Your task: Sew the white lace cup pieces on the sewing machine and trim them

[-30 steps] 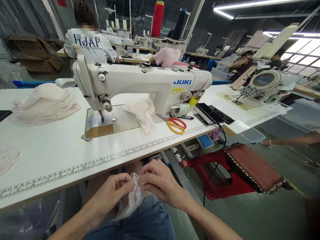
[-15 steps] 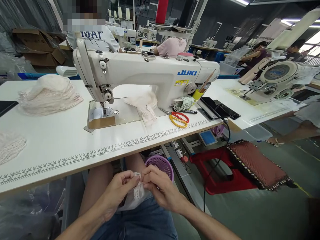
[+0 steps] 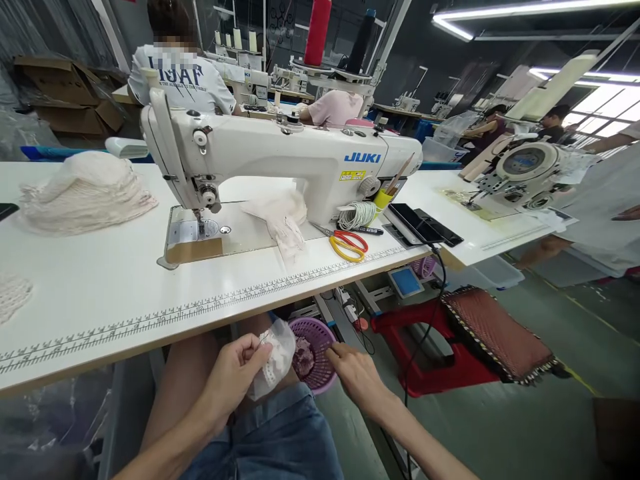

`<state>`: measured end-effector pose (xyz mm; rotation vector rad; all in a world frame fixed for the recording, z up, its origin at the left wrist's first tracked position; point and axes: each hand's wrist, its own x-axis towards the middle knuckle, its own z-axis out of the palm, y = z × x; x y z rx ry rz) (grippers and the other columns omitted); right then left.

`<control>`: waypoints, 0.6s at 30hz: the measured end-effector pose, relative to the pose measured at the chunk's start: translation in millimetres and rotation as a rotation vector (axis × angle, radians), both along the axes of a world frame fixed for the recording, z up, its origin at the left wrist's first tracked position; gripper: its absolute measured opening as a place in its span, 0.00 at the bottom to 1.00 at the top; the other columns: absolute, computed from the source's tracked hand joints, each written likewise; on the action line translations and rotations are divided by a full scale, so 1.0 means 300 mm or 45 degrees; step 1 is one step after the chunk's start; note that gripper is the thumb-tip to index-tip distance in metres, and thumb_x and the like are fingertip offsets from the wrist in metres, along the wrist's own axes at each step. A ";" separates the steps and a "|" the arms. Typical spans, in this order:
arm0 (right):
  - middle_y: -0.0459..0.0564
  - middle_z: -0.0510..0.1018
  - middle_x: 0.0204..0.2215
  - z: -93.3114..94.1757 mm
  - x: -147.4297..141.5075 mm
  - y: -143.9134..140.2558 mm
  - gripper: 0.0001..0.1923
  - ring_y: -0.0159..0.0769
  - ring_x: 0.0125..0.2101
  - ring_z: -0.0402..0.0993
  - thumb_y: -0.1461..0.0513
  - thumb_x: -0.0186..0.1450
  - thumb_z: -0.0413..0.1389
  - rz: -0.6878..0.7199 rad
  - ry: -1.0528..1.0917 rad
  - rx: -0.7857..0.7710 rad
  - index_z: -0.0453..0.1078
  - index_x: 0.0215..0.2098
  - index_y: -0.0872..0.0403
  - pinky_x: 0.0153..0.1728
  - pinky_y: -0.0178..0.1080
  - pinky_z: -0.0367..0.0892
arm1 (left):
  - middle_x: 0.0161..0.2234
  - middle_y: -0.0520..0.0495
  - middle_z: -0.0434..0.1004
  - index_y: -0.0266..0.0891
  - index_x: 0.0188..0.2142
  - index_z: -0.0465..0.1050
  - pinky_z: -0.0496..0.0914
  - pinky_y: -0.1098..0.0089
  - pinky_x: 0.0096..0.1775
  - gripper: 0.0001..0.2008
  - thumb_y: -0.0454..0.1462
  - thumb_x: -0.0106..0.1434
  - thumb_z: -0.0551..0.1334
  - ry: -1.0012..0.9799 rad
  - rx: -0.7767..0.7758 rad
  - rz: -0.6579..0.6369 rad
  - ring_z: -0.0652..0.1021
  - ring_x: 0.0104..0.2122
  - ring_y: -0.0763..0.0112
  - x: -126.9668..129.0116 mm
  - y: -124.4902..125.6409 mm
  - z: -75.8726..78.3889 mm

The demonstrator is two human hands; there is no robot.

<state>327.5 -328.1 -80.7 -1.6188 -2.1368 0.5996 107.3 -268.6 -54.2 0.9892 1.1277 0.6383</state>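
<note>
My left hand (image 3: 239,367) pinches a small white lace-edged cloth (image 3: 275,357) between thumb and fingers, above my lap. To its right, my right hand (image 3: 357,377) is at the rim of a purple basket (image 3: 327,383), its fingers drawn together; whatever may be between their tips cannot be made out. Crumpled mauve scraps (image 3: 303,357) lie inside the basket. On the table above, a white sewing machine (image 3: 260,147) has a bunched pale cloth (image 3: 285,223) lying under its arm.
A pile of pale cloth pieces (image 3: 85,193) rests at the table's left. Scissors (image 3: 350,245), a coil of cord (image 3: 357,215) and a phone (image 3: 415,223) lie right of the machine. A red stool (image 3: 415,320) stands on the floor, with a black cable (image 3: 425,340) hanging in front.
My right hand has let go of the lace-edged cloth and moved right to the purple basket. My left hand keeps the cloth, which now hangs more spread out. The view has shifted slightly.
</note>
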 end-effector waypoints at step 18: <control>0.50 0.67 0.29 0.062 -0.246 0.042 0.07 0.33 0.27 0.64 0.65 0.68 0.43 0.035 0.063 0.267 0.62 0.36 0.55 0.25 0.34 0.57 | 0.15 0.58 0.59 0.36 0.19 0.65 0.51 0.79 0.17 0.21 0.52 0.49 0.64 0.056 0.013 0.064 0.57 0.16 0.81 0.017 -0.030 -0.010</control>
